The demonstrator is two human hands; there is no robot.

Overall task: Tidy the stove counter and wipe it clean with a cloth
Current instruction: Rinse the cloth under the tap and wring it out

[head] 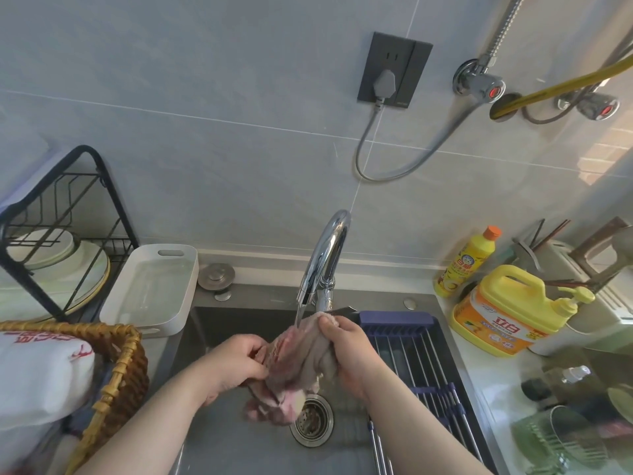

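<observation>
Just then the left grip (236,363) and the right grip (346,351), both bare, were clenched on the cloth (301,365), one at each side of it. The left one pinched the cloth's left edge between thumb and curled fingers; the right one wrapped round its upper right part, thumb on top. The cloth, pinkish-grey and bunched up, hung between them over the sink (239,437), its lower end dangling just above the round drain strainer (311,419). A thin stream of water (299,311) ran from the chrome tap (329,255) onto the top of the cloth.

A blue rack (411,344) with metal bars lay across the right side of the sink. On the bench (493,375) to the right stood a yellow detergent jug (496,313) with a pump, and behind it, near the wall, a slimmer yellow bottle (466,265) with an orange cap. Left of the sink sat a white tray (150,289), beside a black wire rack (68,217) that held pale plates. A wicker basket (126,365) stood at the near left. On the tiled wall above, a plug sat in a dark socket (394,68).
</observation>
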